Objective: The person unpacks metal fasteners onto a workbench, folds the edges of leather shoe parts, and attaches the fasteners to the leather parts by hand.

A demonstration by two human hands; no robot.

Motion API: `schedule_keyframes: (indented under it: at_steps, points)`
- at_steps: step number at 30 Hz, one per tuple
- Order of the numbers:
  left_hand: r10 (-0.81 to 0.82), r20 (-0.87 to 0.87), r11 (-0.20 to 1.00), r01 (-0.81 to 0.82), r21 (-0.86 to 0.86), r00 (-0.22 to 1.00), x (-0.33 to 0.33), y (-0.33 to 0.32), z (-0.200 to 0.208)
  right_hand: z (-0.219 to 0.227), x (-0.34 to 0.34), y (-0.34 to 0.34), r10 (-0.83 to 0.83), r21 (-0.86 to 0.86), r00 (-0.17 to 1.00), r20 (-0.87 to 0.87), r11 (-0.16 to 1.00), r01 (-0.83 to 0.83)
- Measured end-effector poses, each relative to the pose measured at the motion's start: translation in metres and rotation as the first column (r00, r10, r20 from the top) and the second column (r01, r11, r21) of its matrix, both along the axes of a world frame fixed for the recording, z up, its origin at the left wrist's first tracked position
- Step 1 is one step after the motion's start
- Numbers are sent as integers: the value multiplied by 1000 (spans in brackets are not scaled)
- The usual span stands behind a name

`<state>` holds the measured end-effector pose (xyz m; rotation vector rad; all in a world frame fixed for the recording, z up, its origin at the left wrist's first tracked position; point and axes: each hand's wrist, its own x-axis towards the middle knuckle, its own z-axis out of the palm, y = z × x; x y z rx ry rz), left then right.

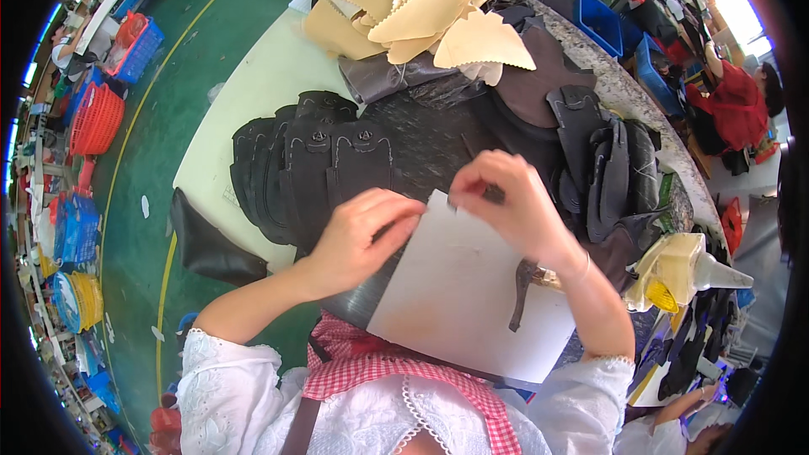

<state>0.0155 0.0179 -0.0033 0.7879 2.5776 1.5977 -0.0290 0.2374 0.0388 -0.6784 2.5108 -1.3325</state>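
white board (468,291), one dark strip (522,291) atop, left hand (361,232), right hand (508,205), both narrowly curled at its edge, grip unclear

- My two hands, centre: left hand (362,234), right hand (510,202)
- One white board (447,286), lower centre
- One dark tool (521,297), lower right of centre
- One nozzled bottle (677,268), right
- Cream pieces (425,13), top: overlapping, too many for me to count
- At least two blue bins (598,24), upper right
- At least two co-workers (731,109), right
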Motion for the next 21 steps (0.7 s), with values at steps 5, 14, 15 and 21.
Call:
schedule_keyframes:
  at_steps: [5,14,15,21]
  points:
    - [-235,408,890,26,456,882,31,51,14,4,69,24,-96,-196,979,-181,979,59]
    - [-551,501,729,93,678,668,54,121,26,8,128,92,-228,-226,791,-568,967,116]
    - [-555,498,732,107,673,666,53,128,29,8,131,100,-204,-201,751,-628,975,97]
    - [-628,545,742,216,635,556,56,172,33,1,148,153,-191,-243,770,-609,969,48]
